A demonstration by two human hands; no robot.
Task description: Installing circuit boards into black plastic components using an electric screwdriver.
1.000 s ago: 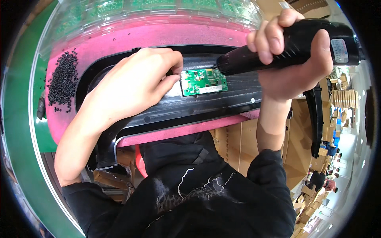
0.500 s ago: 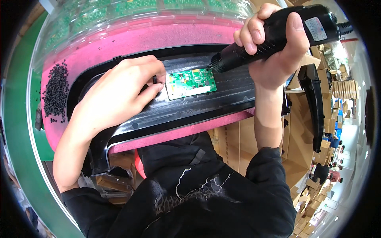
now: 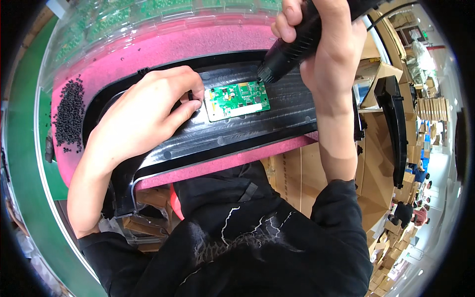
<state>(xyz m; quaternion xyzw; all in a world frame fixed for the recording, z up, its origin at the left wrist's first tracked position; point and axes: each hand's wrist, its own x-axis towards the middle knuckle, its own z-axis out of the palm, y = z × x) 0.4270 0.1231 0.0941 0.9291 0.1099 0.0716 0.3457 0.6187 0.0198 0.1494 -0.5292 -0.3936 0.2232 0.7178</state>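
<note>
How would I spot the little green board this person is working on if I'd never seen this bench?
Find the pink foam mat and the long black plastic panel on it. In its middle, between the left hand and the black power screwdriver, lies the small green circuit board, the only green thing on the panel.

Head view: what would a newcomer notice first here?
The small green board at the centre, lying on a long black panel over pink foam. The right hand holds a black power screwdriver at the board's upper right corner; the left hand rests on the panel at the board's left edge.
</note>
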